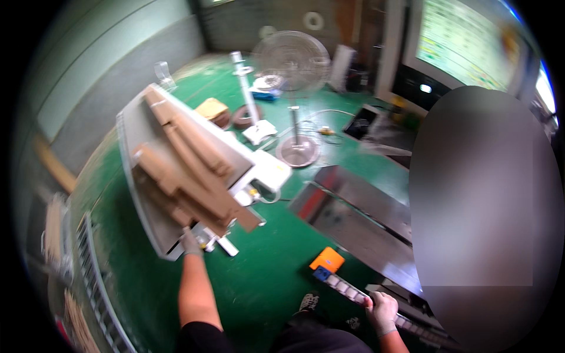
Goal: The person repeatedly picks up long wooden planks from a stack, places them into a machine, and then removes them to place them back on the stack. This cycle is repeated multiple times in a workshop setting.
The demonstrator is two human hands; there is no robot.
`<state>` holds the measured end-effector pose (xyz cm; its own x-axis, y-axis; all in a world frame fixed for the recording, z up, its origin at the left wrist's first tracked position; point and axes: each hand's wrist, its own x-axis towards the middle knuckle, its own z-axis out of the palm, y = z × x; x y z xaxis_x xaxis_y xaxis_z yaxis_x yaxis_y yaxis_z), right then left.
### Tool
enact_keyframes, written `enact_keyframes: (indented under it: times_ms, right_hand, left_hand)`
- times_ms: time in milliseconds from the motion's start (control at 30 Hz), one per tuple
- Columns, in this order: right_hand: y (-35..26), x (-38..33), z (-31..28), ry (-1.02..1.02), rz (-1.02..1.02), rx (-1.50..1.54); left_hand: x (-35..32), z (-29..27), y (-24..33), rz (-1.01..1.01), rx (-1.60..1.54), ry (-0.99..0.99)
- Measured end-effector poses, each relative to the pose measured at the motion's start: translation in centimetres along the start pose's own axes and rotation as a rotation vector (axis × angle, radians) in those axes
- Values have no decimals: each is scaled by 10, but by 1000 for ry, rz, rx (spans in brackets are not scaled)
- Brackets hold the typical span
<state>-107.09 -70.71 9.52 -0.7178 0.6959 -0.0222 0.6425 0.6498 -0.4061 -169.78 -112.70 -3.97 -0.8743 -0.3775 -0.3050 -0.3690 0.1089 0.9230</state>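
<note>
While my right hand [384,312] is low on the right, its fingers are curled over a pale segmented strip [348,289], and I cannot tell if they grip it or only rest there. At the strip's far end, just beside it, lies an orange box [328,260]. My left hand [191,242] reaches forward to the near end of the brown cardboard-like pieces [197,170]; its fingers are blurred, so I cannot tell whether they are wide or closed on something. These pieces lie in a long grey bin [226,147], and their long axis runs from this hand away from me, toward the left. The left hand is clearly the nearer one. Farther away, a standing fan [292,62] is on the green floor [253,265].
</note>
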Motion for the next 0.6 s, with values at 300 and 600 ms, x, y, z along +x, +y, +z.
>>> enact_keyframes:
  times_ms: [300,600]
  right_hand:
    - [22,-6,-28,-44,78,-109]
    - [5,1,-24,-40,38,-61]
  left_hand:
    - [75,50,-22,-512,-597,-575]
    - [40,-15,-47,-289,-315,-745]
